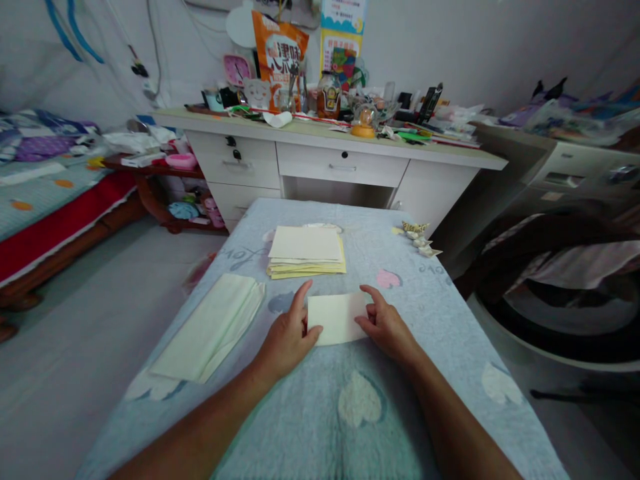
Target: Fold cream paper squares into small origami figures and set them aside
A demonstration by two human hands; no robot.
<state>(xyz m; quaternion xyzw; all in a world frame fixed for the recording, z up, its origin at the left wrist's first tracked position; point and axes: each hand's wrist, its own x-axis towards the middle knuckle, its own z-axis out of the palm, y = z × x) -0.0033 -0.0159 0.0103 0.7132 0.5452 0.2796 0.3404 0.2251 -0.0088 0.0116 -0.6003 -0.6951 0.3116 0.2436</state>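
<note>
A small pale rectangular sheet of paper [338,320] is held up between my two hands, above the cloth-covered table. My left hand [289,333] grips its left edge, thumb on the near face and index finger pointing up. On the opposite edge, my right hand [387,323] pinches the paper the same way. Beyond the hands lies a stack of cream and yellow paper [306,245]. To the left rests a folded bundle of pale green paper [210,327]. Several small folded paper pieces [421,240] sit near the table's far right corner.
A blue patterned cloth [310,427] covers the table. Behind it stands a white desk [345,163] crowded with a jar [329,97], an orange snack bag [280,57] and other clutter. A washing machine [575,200] is on the right, a bed [65,193] on the left.
</note>
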